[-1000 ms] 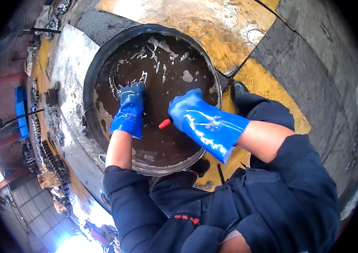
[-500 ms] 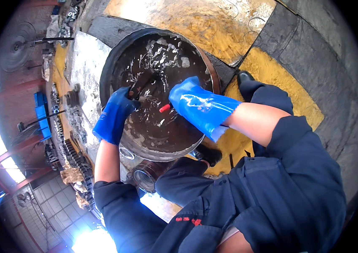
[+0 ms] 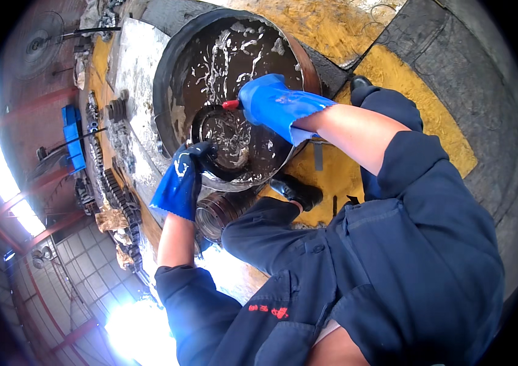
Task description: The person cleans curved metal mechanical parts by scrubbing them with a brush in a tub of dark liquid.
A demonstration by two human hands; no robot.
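A large round metal drum (image 3: 160, 100) of dark, murky liquid stands before me. My left hand (image 3: 187, 174), in a blue rubber glove, is closed on the near-left edge of a dark metal ring (image 3: 225, 174). The ring lies tilted at the drum's near side, with wet, glinting liquid inside its opening. My right hand (image 3: 271, 100), also gloved in blue, is closed round a tool with a red end (image 3: 230, 105). That red end points left above the ring's far edge. My glove hides the rest of the tool, so its kind cannot be told.
Ribbed cylindrical metal parts (image 3: 213, 216) stand against the drum's near side. To the left, a row of dark metal parts (image 3: 118, 198) lies along the floor near a blue box (image 3: 73, 137). Yellow floor sheeting (image 3: 417, 97) and my boot (image 3: 298, 190) are at the right.
My left hand has drawn toward the drum's near rim, and the ring has come into clear view from the liquid. My right hand has shifted slightly farther away with the red-ended tool. The view has tilted.
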